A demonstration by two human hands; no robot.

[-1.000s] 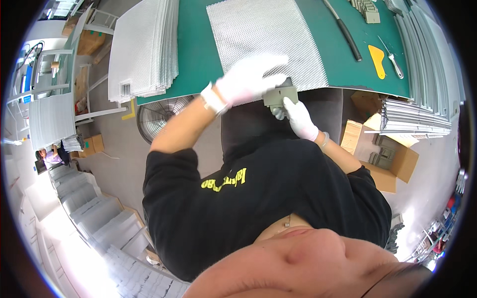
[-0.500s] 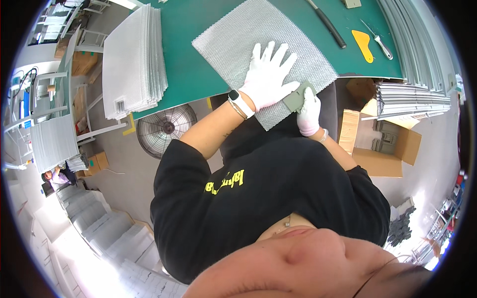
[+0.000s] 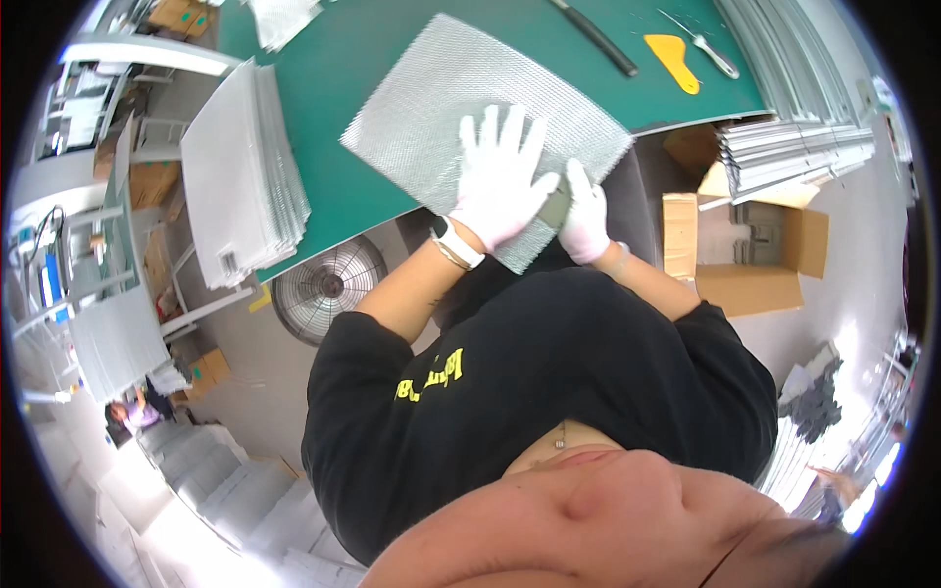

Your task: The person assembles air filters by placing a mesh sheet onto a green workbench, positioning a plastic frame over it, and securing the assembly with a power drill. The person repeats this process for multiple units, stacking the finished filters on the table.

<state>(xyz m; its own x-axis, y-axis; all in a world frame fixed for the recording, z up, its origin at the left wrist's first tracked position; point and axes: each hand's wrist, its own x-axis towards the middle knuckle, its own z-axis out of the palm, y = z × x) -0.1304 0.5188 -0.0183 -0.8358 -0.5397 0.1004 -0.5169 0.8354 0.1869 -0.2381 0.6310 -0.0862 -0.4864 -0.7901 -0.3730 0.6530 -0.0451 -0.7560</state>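
Mesh sheet (image 3: 490, 86) overhangs the near edge of the table (image 3: 321, 93); left hand (image 3: 498, 186) lies on it, fingers spread. Right hand (image 3: 585, 218) grips green block (image 3: 556, 208) just off that edge. Sheet: likely light, bendable; hold by opposite sides.

Green worktable (image 3: 328, 122), as I catalogue it remotely. Left edge: one stack of mesh sheets (image 3: 235, 167). Centre: one silver mesh sheet (image 3: 421, 108), set askew, near corner past the edge. Far side: one black-handled tool (image 3: 598, 37), one yellow scraper (image 3: 672, 61), one pale-handled screwdriver (image 3: 714, 54). Right end: long grey strips (image 3: 779, 69). Grey floor (image 3: 265, 392): I count one open carton (image 3: 745, 289) near the table.
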